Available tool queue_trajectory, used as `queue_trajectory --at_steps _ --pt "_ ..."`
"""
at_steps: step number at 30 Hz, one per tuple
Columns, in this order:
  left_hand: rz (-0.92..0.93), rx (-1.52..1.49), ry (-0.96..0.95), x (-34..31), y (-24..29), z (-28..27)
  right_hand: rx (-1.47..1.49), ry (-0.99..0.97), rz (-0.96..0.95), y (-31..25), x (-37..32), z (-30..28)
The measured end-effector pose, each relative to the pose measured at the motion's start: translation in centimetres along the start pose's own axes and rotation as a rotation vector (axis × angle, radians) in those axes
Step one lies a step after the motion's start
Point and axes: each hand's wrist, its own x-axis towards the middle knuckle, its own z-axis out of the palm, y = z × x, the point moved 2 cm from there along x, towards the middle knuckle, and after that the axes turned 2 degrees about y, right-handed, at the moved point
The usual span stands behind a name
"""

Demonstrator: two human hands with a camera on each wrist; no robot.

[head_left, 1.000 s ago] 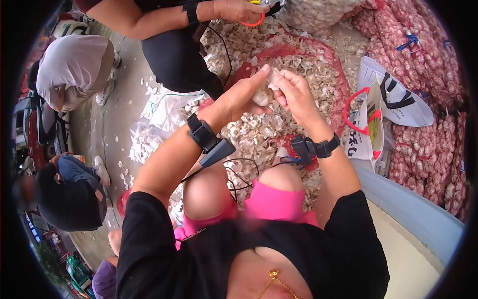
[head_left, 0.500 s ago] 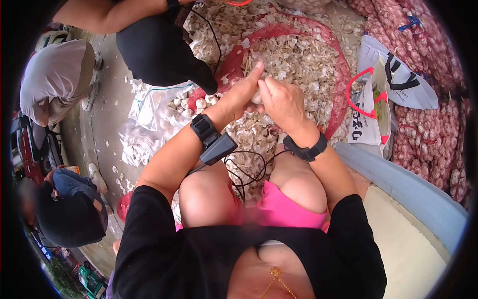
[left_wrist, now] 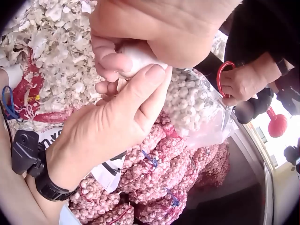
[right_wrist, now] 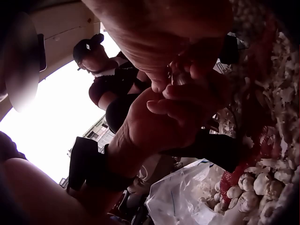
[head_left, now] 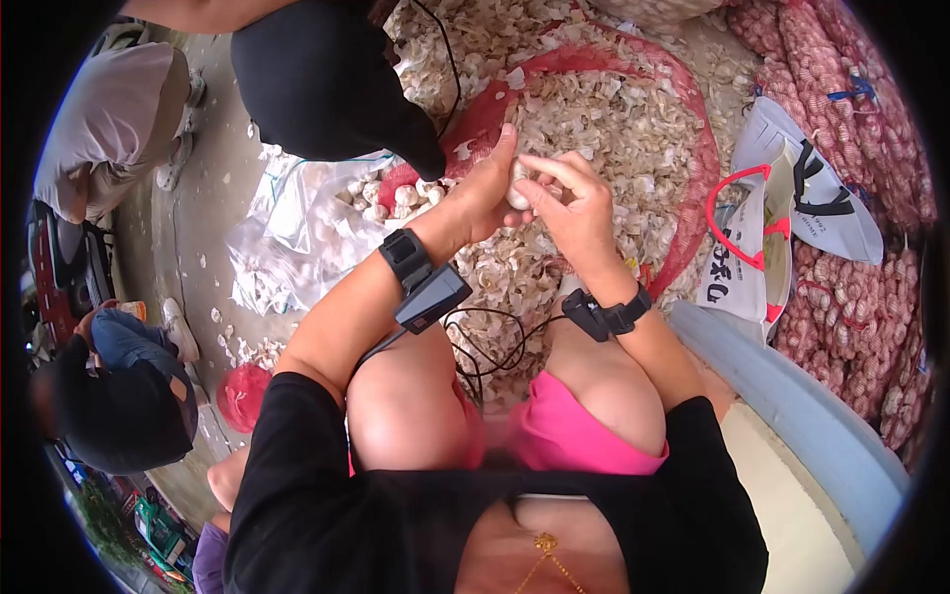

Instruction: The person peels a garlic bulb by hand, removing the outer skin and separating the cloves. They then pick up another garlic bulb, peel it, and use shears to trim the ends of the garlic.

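Observation:
A pale garlic bulb (head_left: 519,186) sits between both hands, above a heap of papery garlic skins. My left hand (head_left: 479,203) holds the bulb against its palm with the thumb pointing up and away, and in the left wrist view its curled fingers wrap the white bulb (left_wrist: 137,58). My right hand (head_left: 576,203) comes from the other side and pinches the bulb between thumb and fingers. Seen from the left wrist, the right thumb lies along the bulb's lower edge. The right wrist view is dark and mostly hides the bulb behind the fingers.
Garlic skins (head_left: 604,139) fill a red mesh sack (head_left: 708,188). Whole bulbs (head_left: 406,198) lie by a clear plastic bag (head_left: 287,262). A tote bag (head_left: 737,267) and full garlic sacks (head_left: 841,317) stand right. Another person's hand (left_wrist: 248,82) holds red-handled scissors (left_wrist: 219,77).
Earlier, the right hand held a piece of loose skin just off the bulb; then it closed over the bulb. Now its thumb and fingers are on the bulb, with the loose piece gone.

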Motion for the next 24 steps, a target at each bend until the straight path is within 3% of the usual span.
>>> queue_trajectory --at_steps 2,6,8,9,11,12,15,17,18,20,22,24 --pt "-0.021 0.066 0.002 0.2 -0.2 -0.4 0.157 0.063 -0.124 1.3 0.6 0.3" --pt "-0.017 0.035 0.121 0.4 -0.3 0.0 0.083 0.06 -0.028 1.7 0.4 0.0" --pt "-0.033 -0.024 0.155 0.5 -0.5 0.0 -0.239 0.127 -0.3 1.8 0.3 -0.4" --pt "-0.036 -0.122 0.063 1.0 -0.5 -0.7 -0.241 0.13 -0.296 2.1 0.1 -0.8" --pt "0.0 -0.208 -0.066 1.5 -0.3 -2.0 0.006 0.292 0.055 3.6 0.0 -2.3" --pt "0.008 -0.206 -0.069 1.4 -0.1 -1.7 0.023 0.387 0.042 4.1 0.2 -2.7" --pt "-0.024 -0.194 0.016 1.3 -0.6 -1.5 0.012 0.218 0.127 4.0 -0.1 -3.6" --pt "-0.037 -0.206 0.045 0.9 -0.4 -1.2 -0.122 0.161 -0.05 2.3 0.1 -2.2" --pt "-0.048 -0.217 0.074 0.8 -0.4 -1.2 -0.122 0.161 -0.048 1.7 0.1 -2.0" --pt "-0.02 -0.148 0.041 1.1 -0.6 -1.3 -0.436 -0.026 -0.157 0.4 -0.1 -1.3" --pt "0.012 -0.077 0.008 0.8 -0.3 -0.9 -0.371 -0.087 -0.082 0.4 -0.1 -0.9" --pt "-0.059 0.047 0.057 0.4 -0.3 -0.4 -0.316 -0.073 -0.187 1.0 -0.3 -0.5"
